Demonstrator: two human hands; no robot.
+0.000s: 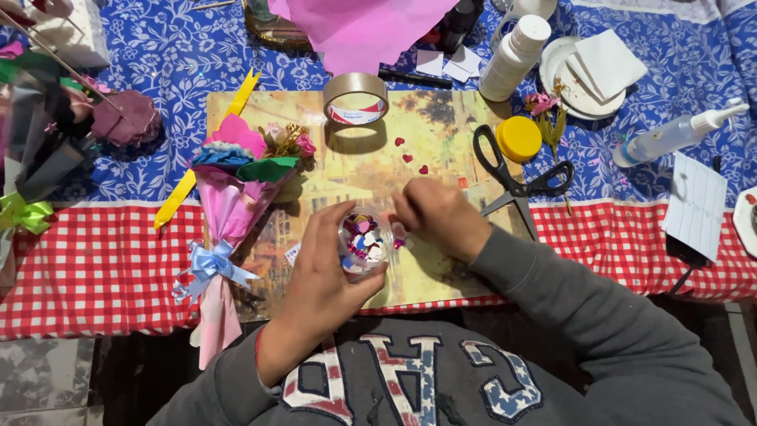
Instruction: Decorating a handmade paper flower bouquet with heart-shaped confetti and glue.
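Over yellow board: left hand wrapped round small clear confetti cup, right hand pinched shut at its rim.

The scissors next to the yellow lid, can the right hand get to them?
Probably yes. The scissors lie open on the board just beside the right hand, with nothing between them. That hand is busy at the little cup of confetti, which the left hand holds.

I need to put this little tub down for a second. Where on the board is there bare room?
The board is bare between the paper bouquet and the red hearts, below the tape roll. Crowded around the scissors, yellow lid and both hands.
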